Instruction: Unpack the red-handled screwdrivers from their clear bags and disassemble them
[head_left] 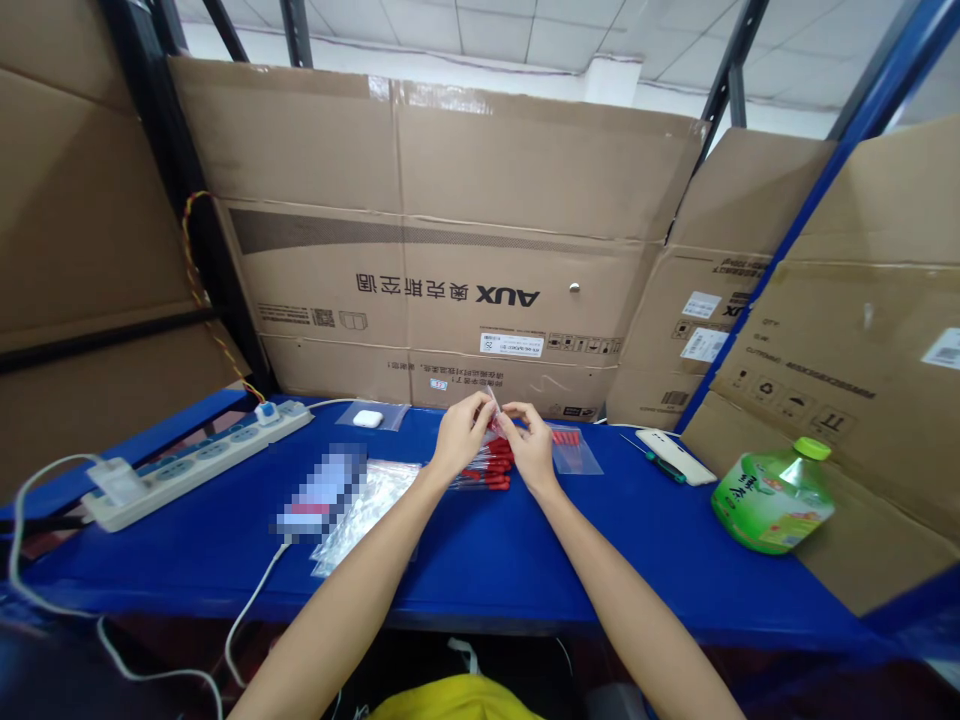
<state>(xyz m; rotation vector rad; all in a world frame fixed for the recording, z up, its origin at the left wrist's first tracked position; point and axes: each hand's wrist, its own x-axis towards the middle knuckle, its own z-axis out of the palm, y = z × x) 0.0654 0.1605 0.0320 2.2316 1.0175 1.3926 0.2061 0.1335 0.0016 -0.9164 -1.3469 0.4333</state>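
Head view: bag [492,398] between hands [462,428] [532,446]

A held-up piece of clear plastic [491,394] tilts slightly near a pile of slim red-ended items [496,466].

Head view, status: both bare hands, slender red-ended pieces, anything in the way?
Left hand and right hand together, pinching small clear plastic bag. Red-ended pieces piled below, on blue tabletop. Hands partly hide pile; no other obstruction seen.
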